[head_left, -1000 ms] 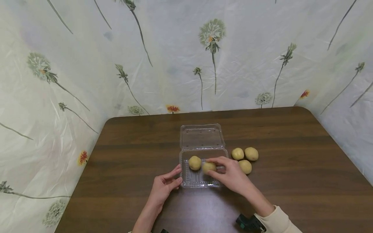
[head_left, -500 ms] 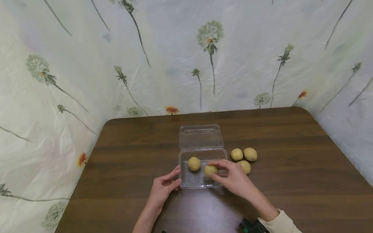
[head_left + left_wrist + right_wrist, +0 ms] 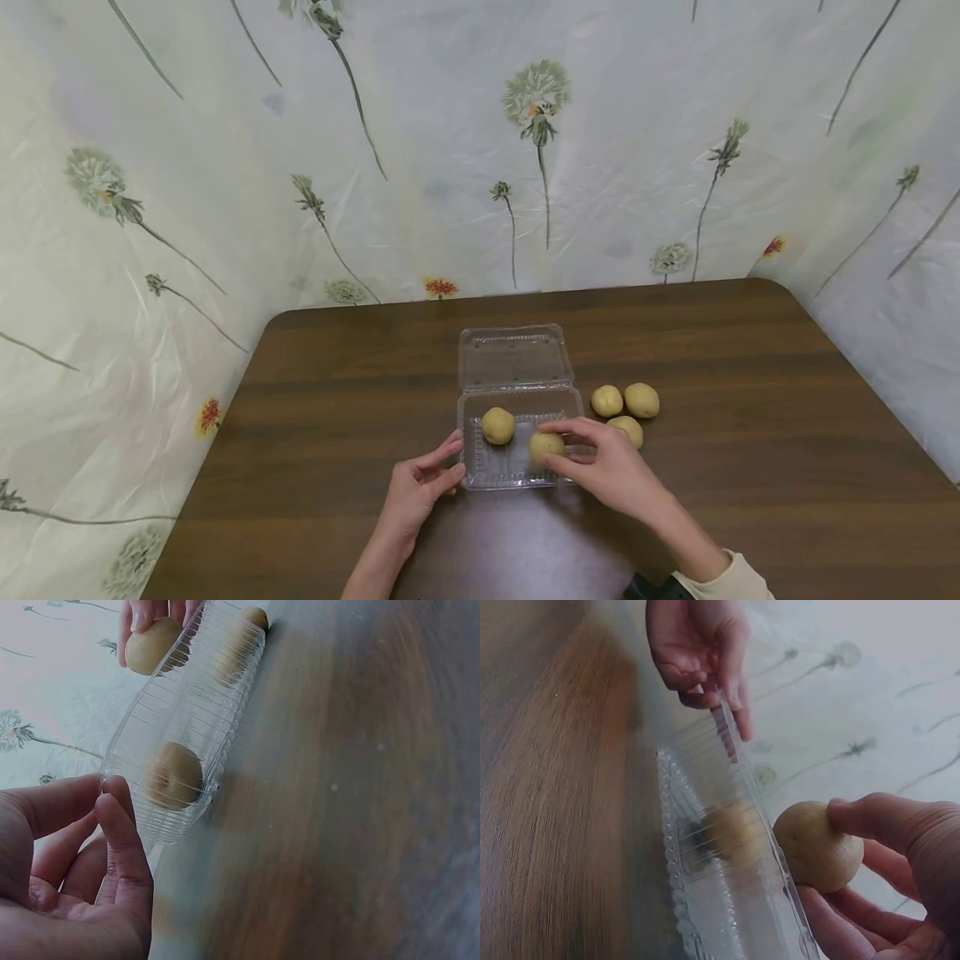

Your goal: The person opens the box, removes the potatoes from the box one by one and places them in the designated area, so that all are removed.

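Observation:
A clear plastic clamshell container point(image 3: 521, 395) lies on the table with its lid folded back. One potato point(image 3: 498, 426) rests inside, toward its left; the container's wall partly veils that potato point(image 3: 172, 776) in the left wrist view. My left hand point(image 3: 417, 493) pinches the left rim between thumb and fingers. With thumb and fingers, my right hand point(image 3: 611, 467) grips a second potato point(image 3: 547, 449) over the container's right half. In the right wrist view this held potato point(image 3: 817, 846) is level with the top of the rim.
Three more potatoes, among them a rounder potato point(image 3: 607, 401) and a longer potato point(image 3: 642, 401), sit on the brown wooden table point(image 3: 360, 400) just right of the container. A floral-patterned sheet point(image 3: 420, 167) hangs behind the table.
My right hand has shifted slightly right and nearer to me with the potato, away from the one in the container. The left hand keeps its hold on the rim.

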A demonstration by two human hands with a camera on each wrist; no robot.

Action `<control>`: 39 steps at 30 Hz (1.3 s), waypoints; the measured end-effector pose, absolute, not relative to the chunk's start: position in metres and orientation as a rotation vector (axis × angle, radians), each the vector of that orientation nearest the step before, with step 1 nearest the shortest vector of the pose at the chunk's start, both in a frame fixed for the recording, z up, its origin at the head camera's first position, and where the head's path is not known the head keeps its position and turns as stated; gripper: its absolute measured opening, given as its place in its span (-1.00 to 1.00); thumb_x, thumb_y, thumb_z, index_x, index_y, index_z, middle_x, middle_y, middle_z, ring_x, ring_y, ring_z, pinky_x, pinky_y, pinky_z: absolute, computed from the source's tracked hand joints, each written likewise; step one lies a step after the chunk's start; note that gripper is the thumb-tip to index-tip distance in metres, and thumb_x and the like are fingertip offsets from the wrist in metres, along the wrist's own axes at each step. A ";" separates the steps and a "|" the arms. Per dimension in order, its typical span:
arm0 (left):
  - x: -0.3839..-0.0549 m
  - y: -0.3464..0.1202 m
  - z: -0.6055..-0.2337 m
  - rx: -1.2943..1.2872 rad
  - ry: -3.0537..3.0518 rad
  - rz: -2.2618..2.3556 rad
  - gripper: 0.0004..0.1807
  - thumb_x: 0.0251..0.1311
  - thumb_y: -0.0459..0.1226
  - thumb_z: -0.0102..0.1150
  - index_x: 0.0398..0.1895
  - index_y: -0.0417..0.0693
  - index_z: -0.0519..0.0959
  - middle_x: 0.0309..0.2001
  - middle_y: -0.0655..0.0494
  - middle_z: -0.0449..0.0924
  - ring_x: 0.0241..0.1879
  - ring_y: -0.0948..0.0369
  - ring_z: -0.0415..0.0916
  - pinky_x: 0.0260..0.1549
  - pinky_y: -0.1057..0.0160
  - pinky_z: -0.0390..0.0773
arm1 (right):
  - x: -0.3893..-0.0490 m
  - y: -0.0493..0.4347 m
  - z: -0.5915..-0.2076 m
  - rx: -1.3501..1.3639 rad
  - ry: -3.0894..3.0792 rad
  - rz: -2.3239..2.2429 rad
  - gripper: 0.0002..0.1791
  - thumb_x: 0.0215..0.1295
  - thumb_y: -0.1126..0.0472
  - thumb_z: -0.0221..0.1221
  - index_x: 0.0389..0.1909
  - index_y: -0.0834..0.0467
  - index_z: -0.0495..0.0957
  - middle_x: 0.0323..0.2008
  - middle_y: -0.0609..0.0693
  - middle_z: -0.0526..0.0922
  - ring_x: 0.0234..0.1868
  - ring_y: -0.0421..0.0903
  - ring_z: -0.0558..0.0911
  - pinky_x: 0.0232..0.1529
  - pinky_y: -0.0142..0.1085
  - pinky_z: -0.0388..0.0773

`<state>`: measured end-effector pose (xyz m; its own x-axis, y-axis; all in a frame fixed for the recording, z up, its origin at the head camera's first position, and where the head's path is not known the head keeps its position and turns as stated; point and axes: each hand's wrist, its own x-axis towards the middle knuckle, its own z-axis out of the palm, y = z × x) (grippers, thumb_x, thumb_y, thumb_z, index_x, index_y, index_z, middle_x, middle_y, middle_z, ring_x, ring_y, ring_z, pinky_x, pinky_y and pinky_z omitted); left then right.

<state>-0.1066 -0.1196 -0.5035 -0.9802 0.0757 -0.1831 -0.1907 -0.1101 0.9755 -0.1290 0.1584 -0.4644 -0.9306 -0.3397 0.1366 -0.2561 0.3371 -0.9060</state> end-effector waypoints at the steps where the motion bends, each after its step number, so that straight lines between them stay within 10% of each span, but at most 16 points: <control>1: -0.106 -0.120 -0.503 -0.128 1.966 2.213 -0.59 0.18 -0.45 0.29 0.13 -0.34 0.56 0.24 0.04 0.49 -0.42 0.32 0.50 -0.35 0.37 0.54 | -0.129 0.159 -0.464 -0.555 2.504 -1.679 -0.63 0.16 0.18 0.40 0.01 0.09 0.65 0.00 -0.03 0.65 -0.03 -0.04 0.63 -0.10 -0.34 0.59; 39: -0.106 -0.120 -0.503 -0.122 1.975 2.202 -0.58 0.19 -0.43 0.30 0.13 -0.32 0.56 0.25 0.05 0.48 -0.42 0.32 0.51 -0.33 0.37 0.54 | -0.107 0.186 -0.467 -0.484 2.512 -1.792 -0.62 0.17 0.16 0.39 0.03 0.08 0.63 -0.03 -0.05 0.66 0.02 -0.01 0.62 -0.13 -0.30 0.60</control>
<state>-0.1059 -0.1197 -0.5027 -0.9802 0.0797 -0.1814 -0.1890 -0.1008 0.9768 -0.1068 0.1858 -0.4670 -0.9517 -0.2599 0.1634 -0.2391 0.2937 -0.9255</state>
